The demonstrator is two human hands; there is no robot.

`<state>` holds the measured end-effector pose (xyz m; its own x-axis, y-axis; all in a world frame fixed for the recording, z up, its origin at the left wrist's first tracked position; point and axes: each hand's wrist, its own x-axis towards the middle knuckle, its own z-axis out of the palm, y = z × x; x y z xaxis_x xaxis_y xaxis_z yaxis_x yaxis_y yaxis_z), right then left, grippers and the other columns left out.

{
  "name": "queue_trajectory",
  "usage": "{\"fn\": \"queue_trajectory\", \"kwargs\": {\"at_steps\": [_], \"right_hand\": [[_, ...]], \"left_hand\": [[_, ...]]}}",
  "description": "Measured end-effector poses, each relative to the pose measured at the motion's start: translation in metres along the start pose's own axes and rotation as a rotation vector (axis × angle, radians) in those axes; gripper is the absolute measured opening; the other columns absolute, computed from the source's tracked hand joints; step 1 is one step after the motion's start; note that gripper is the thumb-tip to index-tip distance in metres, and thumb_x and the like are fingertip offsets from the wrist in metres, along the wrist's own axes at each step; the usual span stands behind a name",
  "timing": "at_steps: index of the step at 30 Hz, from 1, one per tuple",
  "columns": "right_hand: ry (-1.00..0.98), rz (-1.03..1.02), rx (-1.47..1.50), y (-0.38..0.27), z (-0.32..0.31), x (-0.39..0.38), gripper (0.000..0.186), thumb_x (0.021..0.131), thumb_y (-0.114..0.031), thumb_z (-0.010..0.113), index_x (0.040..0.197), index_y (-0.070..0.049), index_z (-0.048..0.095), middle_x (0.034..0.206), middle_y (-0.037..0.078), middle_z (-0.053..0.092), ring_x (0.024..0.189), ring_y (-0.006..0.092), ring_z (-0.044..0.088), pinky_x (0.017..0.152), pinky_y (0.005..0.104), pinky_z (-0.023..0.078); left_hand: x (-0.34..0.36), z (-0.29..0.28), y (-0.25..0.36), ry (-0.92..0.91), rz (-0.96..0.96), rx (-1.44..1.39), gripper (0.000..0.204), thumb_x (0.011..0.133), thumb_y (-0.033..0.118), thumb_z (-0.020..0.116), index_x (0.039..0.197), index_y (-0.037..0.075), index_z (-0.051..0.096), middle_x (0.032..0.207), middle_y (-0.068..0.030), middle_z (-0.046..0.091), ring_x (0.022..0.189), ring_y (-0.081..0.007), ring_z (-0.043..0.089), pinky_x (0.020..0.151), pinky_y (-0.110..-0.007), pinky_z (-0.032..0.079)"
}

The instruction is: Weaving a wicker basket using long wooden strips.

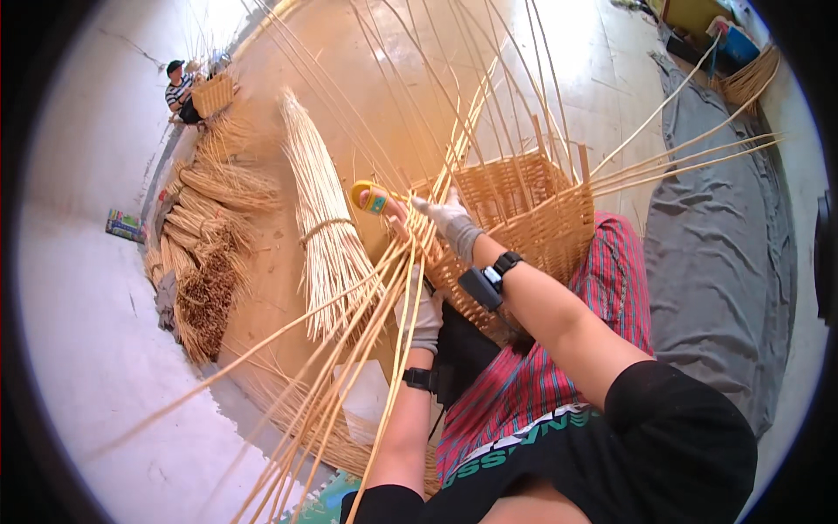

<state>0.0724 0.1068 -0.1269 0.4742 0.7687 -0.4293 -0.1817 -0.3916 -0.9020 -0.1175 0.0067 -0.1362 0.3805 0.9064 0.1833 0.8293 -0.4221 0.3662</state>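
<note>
A half-woven wicker basket (515, 205) tilts in front of me, by my lap, with long pale rods fanning out from its edges. My right hand (454, 223), in a light grey glove, is at the basket's left corner, its thumb and fingers closed around wicker rods (428, 229) there. Below it, my left hand (423, 316), also gloved, is against the basket's near left side. Several rods cross in front of the left hand and hide its fingers. A bare foot in a yellow sandal (370, 197) shows just left of the rods.
A tied bundle of pale rods (325, 218) lies on the floor to the left. Beyond it are heaped darker bundles (205, 262) along the wall. A grey cloth (720, 262) covers the floor at right. Far left, another person (182, 94) sits beside a basket (212, 94).
</note>
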Motion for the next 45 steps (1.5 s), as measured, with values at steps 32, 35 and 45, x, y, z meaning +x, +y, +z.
{"fn": "queue_trajectory", "kwargs": {"at_steps": [32, 35, 45], "right_hand": [[-0.405, -0.365, 0.954, 0.047, -0.120, -0.111, 0.036, 0.107, -0.042, 0.049, 0.104, -0.008, 0.057, 0.073, 0.002, 0.050, 0.061, 0.0152, 0.051, 0.071, 0.0418, 0.053], [-0.219, -0.257, 1.004, 0.032, -0.126, -0.096, 0.040, 0.104, -0.047, 0.053, 0.102, -0.007, 0.056, 0.071, 0.003, 0.047, 0.062, 0.0174, 0.050, 0.075, 0.0442, 0.053], [-0.101, -0.393, 0.364, 0.035, -0.175, -0.090, 0.022, 0.099, -0.028, 0.066, 0.100, -0.007, 0.060, 0.088, 0.004, 0.065, 0.079, 0.0166, 0.065, 0.078, 0.0348, 0.057]], "left_hand": [[-0.004, 0.000, -0.053, 0.042, 0.108, -0.159, 0.066, 0.067, 0.021, 0.091, 0.115, 0.013, 0.047, 0.078, -0.0058, 0.056, 0.068, -0.0245, 0.058, 0.065, -0.038, 0.051], [-0.010, -0.007, -0.023, 0.137, 0.056, -0.076, 0.060, 0.073, 0.028, 0.089, 0.120, 0.012, 0.056, 0.079, -0.0080, 0.060, 0.070, -0.0274, 0.061, 0.067, -0.042, 0.051], [0.053, 0.013, 0.044, 0.008, -0.277, -0.653, 0.041, 0.108, 0.042, 0.046, 0.103, 0.005, 0.061, 0.076, -0.0138, 0.066, 0.053, -0.0258, 0.068, 0.048, -0.036, 0.052]]}}
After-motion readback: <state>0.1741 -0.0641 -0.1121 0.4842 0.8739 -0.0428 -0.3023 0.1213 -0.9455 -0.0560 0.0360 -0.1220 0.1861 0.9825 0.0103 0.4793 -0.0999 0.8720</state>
